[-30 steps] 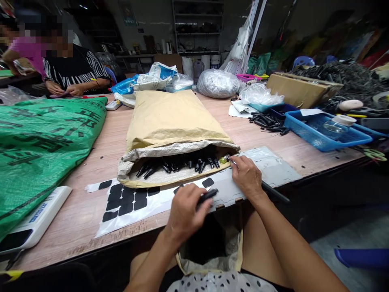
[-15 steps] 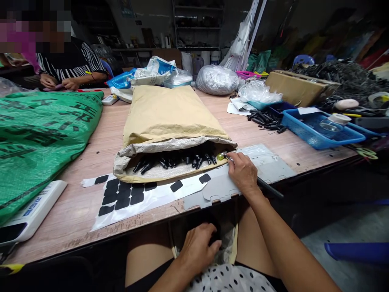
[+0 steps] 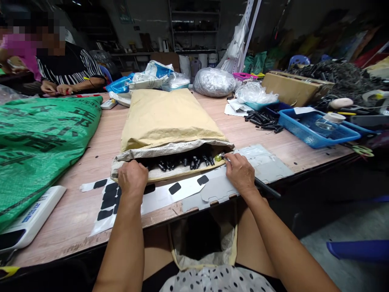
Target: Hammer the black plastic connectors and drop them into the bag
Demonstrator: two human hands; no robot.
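A tan paper sack [image 3: 170, 115] lies flat on the table, its mouth facing me, with several black slim parts [image 3: 194, 163] inside the opening. My left hand [image 3: 133, 177] is at the left end of the mouth with its fingers curled in; what they grip is hidden. At the right end, my right hand [image 3: 240, 170] is closed around a thin rod with a metal shaft, a yellow-green piece at its front and a black length [image 3: 267, 187] sticking out behind the palm. Another open sack [image 3: 200, 263] sits between my knees, dark inside.
Under the sack's front lie a white sheet with black square stickers [image 3: 174, 188] and a grey board [image 3: 267, 166]. A green woven sack [image 3: 45, 142] and white device [image 3: 36, 219] are left; a blue basket [image 3: 316, 136] and black parts [image 3: 263, 119] right. A co-worker [image 3: 73, 69] sits across.
My left hand has risen from my lap to the left end of the sack's mouth. My right hand stays with the rod. The view has shifted slightly.
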